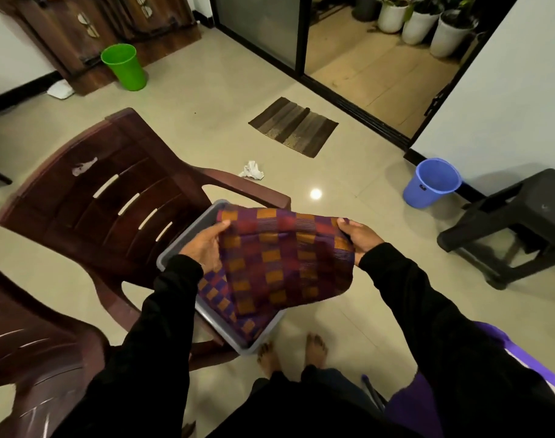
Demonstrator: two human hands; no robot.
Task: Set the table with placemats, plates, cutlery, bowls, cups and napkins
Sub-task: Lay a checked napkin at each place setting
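Observation:
A checked placemat (pixel 279 263) in purple, maroon and orange hangs bent over a grey plastic tub (pixel 187 235) that sits on the seat of a brown plastic chair (pixel 105 197). My left hand (pixel 206 245) grips the mat's left edge, thumb on top. My right hand (pixel 359 237) grips its right edge. The mat's lower part droops into the tub, where more of the same checked fabric shows. Whatever else the tub holds is hidden by the mat.
A second brown chair (pixel 26 346) stands at the lower left. On the tiled floor are a green bucket (pixel 124 66), a blue bucket (pixel 431 183), a striped doormat (pixel 293 126), a crumpled white tissue (pixel 252 170) and a black stool (pixel 516 222). A purple-edged surface (pixel 516 352) shows at the lower right.

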